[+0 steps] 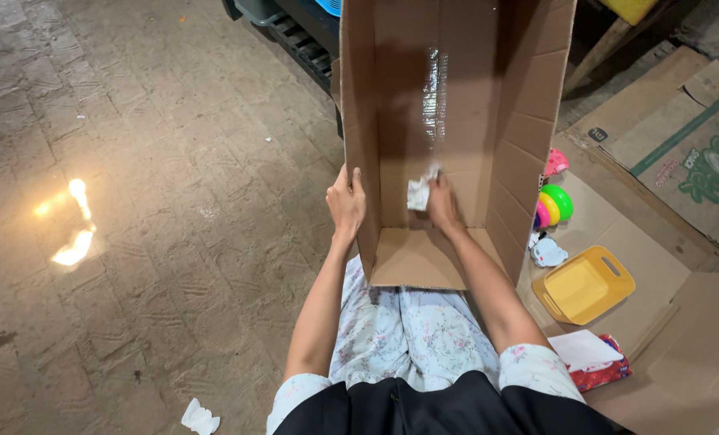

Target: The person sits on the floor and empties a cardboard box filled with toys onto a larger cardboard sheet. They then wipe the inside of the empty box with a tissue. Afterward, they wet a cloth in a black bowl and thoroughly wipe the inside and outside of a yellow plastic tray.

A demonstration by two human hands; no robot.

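A large open cardboard box [529, 121] lies on its side in front of me, its opening toward me and a strip of clear tape along its inner seam. My left hand [346, 203] grips the box's left wall edge. My right hand [442, 203] reaches inside the box and presses a crumpled white tissue [418, 192] against the inner cardboard surface. The near flap [412, 259] rests over my lap on a floral garment.
A yellow plastic basket [583, 284], colourful plastic toys [554, 205], a small white toy [547, 252] and a red tissue packet [597, 362] lie on flattened cardboard [682, 137] at right. A crumpled tissue [199, 418] lies on the brick floor [150, 201] at left.
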